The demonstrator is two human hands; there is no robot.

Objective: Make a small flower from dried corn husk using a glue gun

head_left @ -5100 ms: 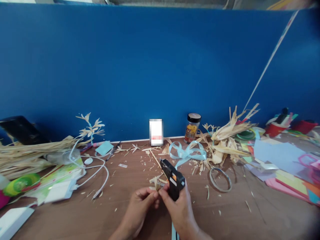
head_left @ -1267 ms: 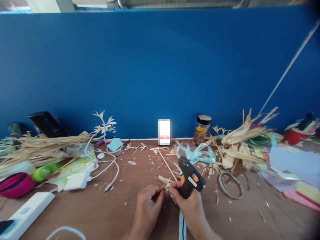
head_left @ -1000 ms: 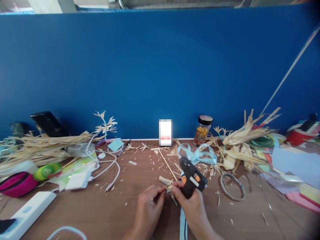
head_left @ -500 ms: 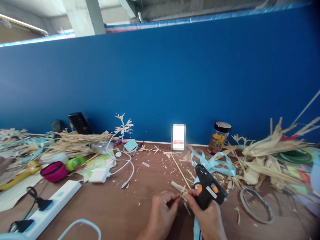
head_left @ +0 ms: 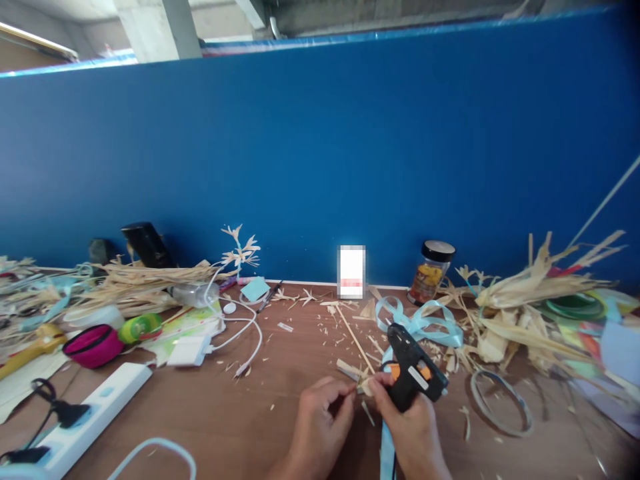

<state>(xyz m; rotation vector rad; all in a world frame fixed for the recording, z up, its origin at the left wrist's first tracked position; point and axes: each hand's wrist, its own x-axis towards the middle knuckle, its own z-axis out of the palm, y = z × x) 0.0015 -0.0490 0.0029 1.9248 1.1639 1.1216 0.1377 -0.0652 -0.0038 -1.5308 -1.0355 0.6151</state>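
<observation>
My left hand (head_left: 325, 417) is closed in a pinch at the near middle of the table, its fingertips on a thin piece of dried husk (head_left: 361, 381). Facing it, the thumb and forefinger of my right hand (head_left: 407, 420) meet the same small husk piece. A black hot glue gun (head_left: 417, 373) with orange parts sits in my right hand, its handle partly hidden by the fingers and its nozzle pointing up and away. Just beyond the fingertips lies a thin stick (head_left: 356, 340). Light-blue ribbon (head_left: 425, 323) lies behind the gun and runs beneath my right hand.
Husk scraps litter the brown table (head_left: 210, 413). A jar (head_left: 431, 272) stands by the blue partition (head_left: 310, 147). Husk bundles (head_left: 520, 293) and a grey ring (head_left: 501, 403) are at right. Left are a power strip (head_left: 95, 420), white cables and a pink band (head_left: 93, 345).
The whole view has shifted slightly, so everything sits a little farther left and higher. Both hands keep nearly the same pose, with a pale husk bit showing more at the right fingertips.
</observation>
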